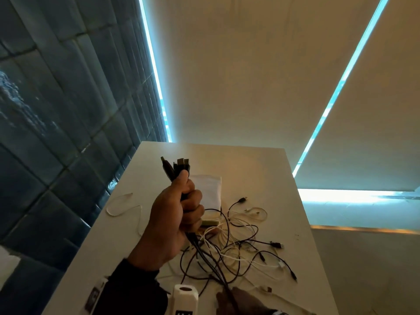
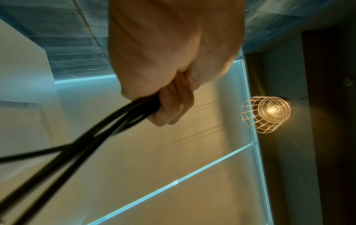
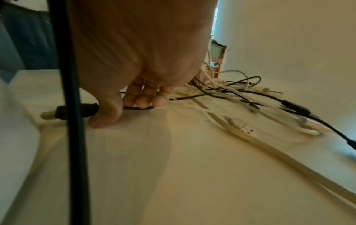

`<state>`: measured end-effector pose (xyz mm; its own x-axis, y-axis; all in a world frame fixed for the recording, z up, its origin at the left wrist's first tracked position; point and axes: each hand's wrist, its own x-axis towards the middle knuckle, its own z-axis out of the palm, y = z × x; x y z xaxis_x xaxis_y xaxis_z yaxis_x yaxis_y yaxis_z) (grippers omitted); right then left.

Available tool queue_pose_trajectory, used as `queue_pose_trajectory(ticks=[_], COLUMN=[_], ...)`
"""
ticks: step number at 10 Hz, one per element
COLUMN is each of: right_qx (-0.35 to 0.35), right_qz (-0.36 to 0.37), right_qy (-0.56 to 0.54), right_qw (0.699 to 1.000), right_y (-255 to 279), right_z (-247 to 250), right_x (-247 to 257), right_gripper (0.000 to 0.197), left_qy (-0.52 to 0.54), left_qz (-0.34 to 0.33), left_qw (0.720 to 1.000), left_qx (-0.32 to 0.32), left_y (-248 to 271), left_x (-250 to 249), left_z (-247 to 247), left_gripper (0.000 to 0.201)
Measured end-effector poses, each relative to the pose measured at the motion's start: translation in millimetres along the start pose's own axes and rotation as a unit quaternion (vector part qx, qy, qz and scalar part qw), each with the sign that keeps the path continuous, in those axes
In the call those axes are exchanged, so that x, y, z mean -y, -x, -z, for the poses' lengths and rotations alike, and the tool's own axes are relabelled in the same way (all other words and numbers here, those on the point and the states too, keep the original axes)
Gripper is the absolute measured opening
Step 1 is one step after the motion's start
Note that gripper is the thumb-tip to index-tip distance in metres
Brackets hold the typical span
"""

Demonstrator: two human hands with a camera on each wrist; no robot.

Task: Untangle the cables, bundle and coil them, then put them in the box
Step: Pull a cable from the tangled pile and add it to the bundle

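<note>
Black cables (image 1: 181, 176) are held tight in the left hand (image 1: 175, 214), whose fingers (image 1: 193, 196) are curled round them, with the plug ends standing up above the thumb. Below the fist the same cables hang down to the white table (image 1: 261, 169). At the near edge, the right hand (image 3: 134, 60) is low on the table; its fingertips (image 3: 142, 103) press on a thin black cable and its thumb lies against a black plug (image 3: 77, 110), so it seems to pinch this one end. To the right of it the tangle of white and black cables (image 1: 238, 244) lies loose. A box I cannot name with certainty; a pale object (image 1: 209, 189) stands behind the raised fist. I judge the step is to collect the black ends together. To do it well, the plug should be drawn out slowly along its own line, and the left hand should keep the ends even.
</note>
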<state>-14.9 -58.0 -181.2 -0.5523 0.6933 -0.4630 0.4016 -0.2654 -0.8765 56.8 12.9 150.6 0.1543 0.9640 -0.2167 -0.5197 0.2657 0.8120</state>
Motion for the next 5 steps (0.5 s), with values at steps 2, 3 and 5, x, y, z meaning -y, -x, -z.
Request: queue_pose_trajectory(ticks=[2,3,5], right_qx=[-0.155,-0.262,-0.224], right_qz=[0.054,0.114,0.204], right_qy=[0.128,-0.038,-0.202], right_qw=[0.978,0.957,0.932], right_y=[155,170,181], right_z=[214,245,262], right_x=[1,48,141], right_gripper=[0.02,0.024,0.028], left_qy=[-0.03,-0.082,-0.249], left_qz=[0.0,-0.006,-0.022], left_qw=[1.0,0.997,0.968], left_qx=[0.003,-0.008,-0.04], left_y=[-5,-11,-26], left_x=[1,5,14], left_z=[7,5,-3], left_gripper=[0.038,0.037,0.023])
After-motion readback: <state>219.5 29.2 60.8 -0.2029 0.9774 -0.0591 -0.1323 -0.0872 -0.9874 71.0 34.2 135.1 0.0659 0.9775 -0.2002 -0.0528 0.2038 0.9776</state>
